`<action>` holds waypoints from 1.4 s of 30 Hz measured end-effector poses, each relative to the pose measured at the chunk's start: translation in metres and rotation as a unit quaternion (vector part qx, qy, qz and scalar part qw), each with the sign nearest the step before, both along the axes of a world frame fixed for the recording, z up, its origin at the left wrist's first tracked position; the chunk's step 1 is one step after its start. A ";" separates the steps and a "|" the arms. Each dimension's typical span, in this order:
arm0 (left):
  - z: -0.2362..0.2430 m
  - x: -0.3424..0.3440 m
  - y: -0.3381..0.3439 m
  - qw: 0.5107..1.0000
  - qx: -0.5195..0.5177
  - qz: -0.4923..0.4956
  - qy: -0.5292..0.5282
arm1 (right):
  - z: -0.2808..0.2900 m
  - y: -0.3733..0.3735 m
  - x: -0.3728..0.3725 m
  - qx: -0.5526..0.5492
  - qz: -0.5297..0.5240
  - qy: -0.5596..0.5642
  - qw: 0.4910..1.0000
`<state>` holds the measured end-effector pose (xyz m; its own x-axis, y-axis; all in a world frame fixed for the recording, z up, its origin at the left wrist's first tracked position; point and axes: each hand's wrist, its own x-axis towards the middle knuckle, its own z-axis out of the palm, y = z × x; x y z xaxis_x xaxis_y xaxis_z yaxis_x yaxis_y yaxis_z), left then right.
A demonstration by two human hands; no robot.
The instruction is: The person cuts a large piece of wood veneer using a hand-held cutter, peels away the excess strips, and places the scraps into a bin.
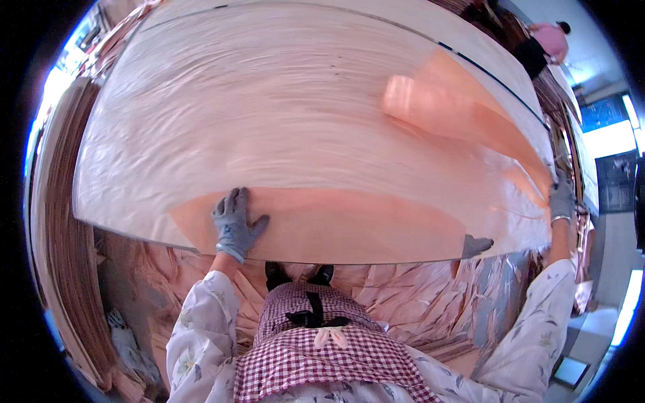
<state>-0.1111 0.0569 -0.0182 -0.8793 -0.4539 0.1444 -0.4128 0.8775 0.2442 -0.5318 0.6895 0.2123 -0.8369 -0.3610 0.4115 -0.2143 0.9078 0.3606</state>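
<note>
the left grip, fingers spread, rests on the left part of a flat orange sheet along the near edge of the counter; beyond, a curled orange sheet stretches from beside the right grip, whose pinch i cannot tell.

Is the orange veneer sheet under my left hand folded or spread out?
Spread out: the orange veneer sheet lies flat, no fold showing, your gloved left hand on top.

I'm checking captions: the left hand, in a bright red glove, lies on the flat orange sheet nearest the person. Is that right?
Not the colour: the head view shows a blue-grey glove on the left hand. It does lie on the flat orange sheet nearest the person.
</note>
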 end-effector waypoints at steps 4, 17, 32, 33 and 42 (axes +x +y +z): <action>0.000 0.000 -0.001 1.000 -0.016 0.001 0.019 | -0.074 -0.063 0.108 -0.332 0.111 -0.258 0.901; -0.011 0.004 -0.009 0.998 -0.025 -0.027 0.052 | -0.133 -0.135 0.425 -0.286 0.008 -0.892 0.350; 0.011 0.008 -0.003 0.998 -0.021 -0.028 -0.046 | -0.132 -0.186 0.363 -0.182 0.219 -0.653 0.702; 0.013 0.008 -0.002 0.998 -0.048 -0.032 -0.036 | -0.138 -0.198 0.357 -0.229 0.185 -0.680 0.671; 0.020 0.006 -0.003 0.995 -0.036 -0.057 -0.076 | -0.173 -0.354 0.301 -0.562 0.087 -0.671 0.476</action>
